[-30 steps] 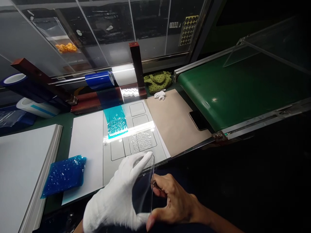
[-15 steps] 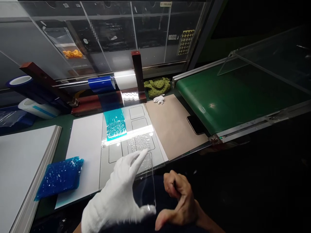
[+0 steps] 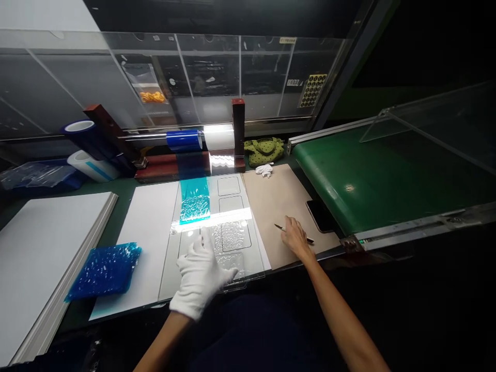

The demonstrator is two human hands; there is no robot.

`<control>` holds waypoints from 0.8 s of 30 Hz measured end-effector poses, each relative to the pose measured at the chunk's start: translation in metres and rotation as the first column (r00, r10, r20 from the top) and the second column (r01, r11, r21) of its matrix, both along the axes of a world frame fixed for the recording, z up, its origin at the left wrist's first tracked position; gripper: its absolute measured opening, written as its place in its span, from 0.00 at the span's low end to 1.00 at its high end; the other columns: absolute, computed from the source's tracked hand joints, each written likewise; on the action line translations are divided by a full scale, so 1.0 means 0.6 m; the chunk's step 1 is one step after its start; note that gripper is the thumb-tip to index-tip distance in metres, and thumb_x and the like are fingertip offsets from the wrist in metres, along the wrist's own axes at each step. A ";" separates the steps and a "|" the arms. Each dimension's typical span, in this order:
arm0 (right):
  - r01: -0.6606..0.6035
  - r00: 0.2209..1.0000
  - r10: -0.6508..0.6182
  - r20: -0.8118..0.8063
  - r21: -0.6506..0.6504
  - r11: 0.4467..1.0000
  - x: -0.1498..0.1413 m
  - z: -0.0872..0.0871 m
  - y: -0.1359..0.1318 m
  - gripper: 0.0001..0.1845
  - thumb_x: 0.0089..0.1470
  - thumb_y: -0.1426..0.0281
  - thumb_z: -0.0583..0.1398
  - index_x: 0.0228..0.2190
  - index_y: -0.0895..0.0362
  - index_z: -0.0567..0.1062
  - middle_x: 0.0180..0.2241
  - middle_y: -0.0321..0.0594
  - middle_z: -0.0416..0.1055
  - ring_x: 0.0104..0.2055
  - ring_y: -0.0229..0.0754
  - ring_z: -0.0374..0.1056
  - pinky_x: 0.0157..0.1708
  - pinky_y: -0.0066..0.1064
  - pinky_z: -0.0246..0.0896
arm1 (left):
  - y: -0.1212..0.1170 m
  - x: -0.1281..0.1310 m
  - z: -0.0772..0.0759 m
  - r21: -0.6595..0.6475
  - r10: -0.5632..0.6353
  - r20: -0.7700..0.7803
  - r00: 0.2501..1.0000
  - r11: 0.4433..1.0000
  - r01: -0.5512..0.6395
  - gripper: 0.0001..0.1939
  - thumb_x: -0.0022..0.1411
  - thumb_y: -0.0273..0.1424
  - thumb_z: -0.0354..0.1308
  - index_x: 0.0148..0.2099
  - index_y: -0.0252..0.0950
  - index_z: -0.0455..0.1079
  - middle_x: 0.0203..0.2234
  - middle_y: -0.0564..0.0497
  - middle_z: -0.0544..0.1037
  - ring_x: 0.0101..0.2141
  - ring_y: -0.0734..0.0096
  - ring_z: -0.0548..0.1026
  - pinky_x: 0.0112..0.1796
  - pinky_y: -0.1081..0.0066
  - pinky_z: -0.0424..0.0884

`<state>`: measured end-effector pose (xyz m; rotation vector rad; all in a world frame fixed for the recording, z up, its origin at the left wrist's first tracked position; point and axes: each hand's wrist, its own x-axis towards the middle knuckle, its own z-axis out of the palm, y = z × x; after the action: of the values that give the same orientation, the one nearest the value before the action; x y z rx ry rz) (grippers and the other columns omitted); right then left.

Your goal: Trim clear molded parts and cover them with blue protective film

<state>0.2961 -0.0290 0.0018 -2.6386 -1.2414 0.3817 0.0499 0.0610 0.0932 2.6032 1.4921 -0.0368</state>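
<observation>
My left hand (image 3: 199, 274), in a white glove, rests low over the glass sheet (image 3: 166, 279) with its fingers and thumb spread. To the right of its thumb, clear layers with faint edges (image 3: 234, 263) lie at the sheet's front edge; whether the hand touches a clear plate there cannot be made out. Wrinkled clear film (image 3: 232, 235) and a turquoise film strip (image 3: 195, 199) lie on the glass, around black-outlined rectangles. My bare right hand (image 3: 295, 236) is closed around a thin, dark-ended, pen-like tool (image 3: 310, 241), low over the brown board (image 3: 267, 206).
Blue (image 3: 182, 140) and white film rolls (image 3: 219, 137) hang on a rod behind the glass. A blue film bundle (image 3: 106, 271) and a white sheet stack (image 3: 58, 222) sit left. A phone (image 3: 320, 216) lies beside the green conveyor belt (image 3: 380, 170).
My right hand has moved up and right from near my body onto the brown board with the tool. My left hand has turned and lowered over the glass; the view has shifted.
</observation>
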 end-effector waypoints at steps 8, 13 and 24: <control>-0.415 0.902 0.432 0.017 0.309 0.856 -0.223 0.063 0.013 0.59 0.38 0.57 0.65 0.62 0.69 0.44 0.61 0.60 0.52 0.62 0.59 0.49 0.60 0.50 0.47 | 0.002 0.025 -0.032 0.110 0.107 0.045 0.993 0.988 -0.111 0.48 0.55 0.45 0.52 0.65 0.20 0.37 0.51 0.22 0.61 0.47 0.36 0.64 0.35 0.47 0.64; -0.480 0.870 0.489 0.056 0.317 0.818 -0.256 0.037 0.038 0.57 0.36 0.73 0.60 0.62 0.74 0.37 0.62 0.66 0.47 0.64 0.62 0.44 0.61 0.55 0.41 | 0.002 0.042 -0.037 0.105 0.170 0.051 0.984 0.979 -0.175 0.29 0.62 0.26 0.36 0.65 0.25 0.46 0.50 0.27 0.65 0.43 0.41 0.68 0.32 0.50 0.64; -0.621 0.782 0.594 0.187 0.305 0.722 -0.079 -0.024 0.125 0.63 0.44 0.59 0.64 0.62 0.67 0.27 0.62 0.63 0.48 0.64 0.60 0.46 0.61 0.56 0.41 | 0.011 -0.023 -0.084 0.118 0.379 0.134 0.916 0.911 -0.394 0.57 0.49 0.54 0.57 0.66 0.20 0.38 0.59 0.23 0.53 0.57 0.39 0.55 0.49 0.45 0.57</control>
<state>0.2485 0.0458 -0.0126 -1.8992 -1.9880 0.1238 0.0362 0.0678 0.0426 2.3102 2.0042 0.2587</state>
